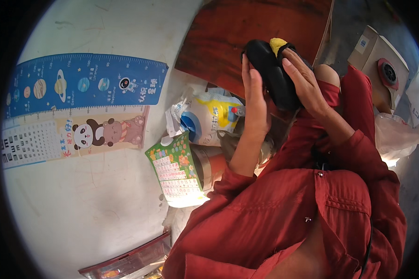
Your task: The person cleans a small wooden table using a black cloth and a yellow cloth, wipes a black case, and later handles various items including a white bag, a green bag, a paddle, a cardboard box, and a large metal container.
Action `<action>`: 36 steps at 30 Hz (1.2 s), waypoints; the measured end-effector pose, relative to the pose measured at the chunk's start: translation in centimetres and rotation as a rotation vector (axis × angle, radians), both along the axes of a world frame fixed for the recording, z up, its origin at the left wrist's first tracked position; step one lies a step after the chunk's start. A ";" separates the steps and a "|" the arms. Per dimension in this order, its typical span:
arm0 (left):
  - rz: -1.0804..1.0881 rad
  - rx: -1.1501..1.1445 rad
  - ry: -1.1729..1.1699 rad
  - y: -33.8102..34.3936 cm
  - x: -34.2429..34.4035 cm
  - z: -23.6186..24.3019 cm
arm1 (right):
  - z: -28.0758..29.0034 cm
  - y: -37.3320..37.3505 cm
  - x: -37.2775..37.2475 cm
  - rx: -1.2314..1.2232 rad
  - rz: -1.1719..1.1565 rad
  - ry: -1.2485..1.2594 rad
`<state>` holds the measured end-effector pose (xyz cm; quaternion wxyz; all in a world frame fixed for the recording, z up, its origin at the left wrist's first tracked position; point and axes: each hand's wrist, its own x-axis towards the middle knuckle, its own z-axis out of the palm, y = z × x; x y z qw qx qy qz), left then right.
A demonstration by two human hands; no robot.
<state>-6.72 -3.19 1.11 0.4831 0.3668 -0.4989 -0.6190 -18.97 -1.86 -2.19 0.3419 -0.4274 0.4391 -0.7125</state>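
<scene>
Between my two palms is a black, rounded, shoe-like thing (275, 76), held up above my lap. My left hand (256, 100) presses flat along its left side, the fingers pointing up. On its right side lies my right hand (308, 88), with the thumb near the black surface and the fingertips partly hidden by a black edge at the top. A yellow, rough-textured piece (277, 44) shows at that far end, beside the right fingertips. Whether it is part of the black thing I cannot tell.
Behind my hands stands a reddish-brown wooden surface (219, 42). A white, blue and yellow sack (209, 118) and a green chart (174, 167) are at the left, by a wall with a blue planet poster (88, 83). At right are a cardboard box (365, 53) and plastic bags (395, 135).
</scene>
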 end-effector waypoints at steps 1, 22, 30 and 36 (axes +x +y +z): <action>-0.038 0.076 0.129 -0.1 -0.1 0.2 | -0.1 0.1 0.0 -0.013 0.044 0.051; -0.060 0.228 -0.034 1.5 -0.4 1.2 | 0.5 1.8 0.6 -0.072 0.031 0.361; 0.081 0.163 0.134 -1.7 1.1 -0.2 | -0.5 5.5 3.1 -0.138 0.049 0.540; -0.074 0.436 0.228 -1.0 1.8 -0.8 | 0.4 1.5 1.5 0.035 0.205 -0.096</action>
